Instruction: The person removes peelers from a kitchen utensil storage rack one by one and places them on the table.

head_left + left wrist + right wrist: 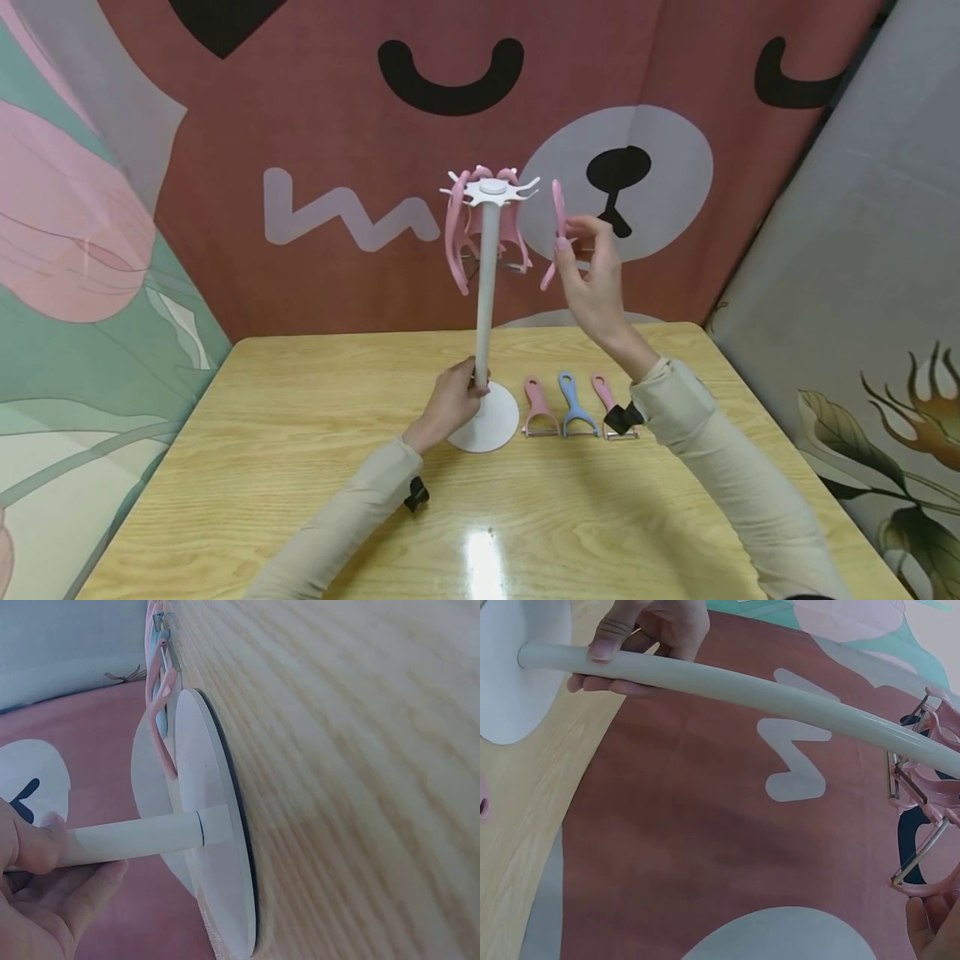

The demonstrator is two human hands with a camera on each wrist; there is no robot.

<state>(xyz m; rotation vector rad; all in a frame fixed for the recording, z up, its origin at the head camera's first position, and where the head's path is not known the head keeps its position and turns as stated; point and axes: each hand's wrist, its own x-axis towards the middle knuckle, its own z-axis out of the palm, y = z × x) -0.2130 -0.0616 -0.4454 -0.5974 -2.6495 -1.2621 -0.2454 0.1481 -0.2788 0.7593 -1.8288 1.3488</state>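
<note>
To the left of both grips, a flower-printed cloth (82, 217) hangs beside a pale wooden table (315, 400). A person's left hand (448, 398), its thumb and fingers wrapped around the lower part of a white pole (487, 292), holds the stand just above its round base (498, 429), which sits flat on the wood. High above that grip, several pink peelers (456, 237) hang from white hooks (493, 189) at the top of the pole, blades downward. Below the right hand's grip, to the right of the base, a pink peeler (537, 398) lies on the table. Up in the right hand (597, 279), another peeler (558, 204), also pink, is pinched between thumb and fingers, roughly upright and just right of the hooks. Below that grip lie a blue peeler (570, 392) and, beside it, a third table peeler (602, 388), pink and partly hidden by a black device (622, 417) at the right wrist.
</note>
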